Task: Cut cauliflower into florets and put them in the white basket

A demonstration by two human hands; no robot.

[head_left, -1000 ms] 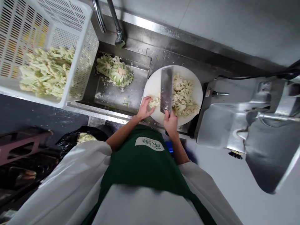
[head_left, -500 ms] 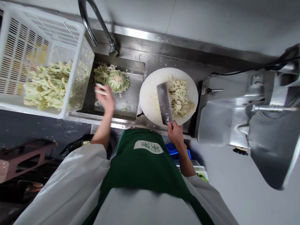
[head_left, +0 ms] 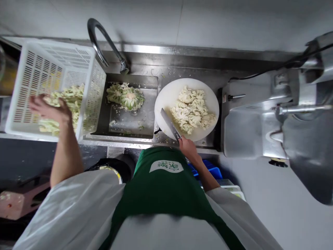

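One sweep, and the left hand has crossed from the sink to the basket, blurred fingers spread over florets! The right hand clenches the cleaver beside cut cauliflower on the board.

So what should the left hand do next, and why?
I think the left hand should probably pick up a piece of cauliflower from the basket. Its fingers are spread over the pile there, while the right hand holds the knife at the board, which has bare room near the blade.
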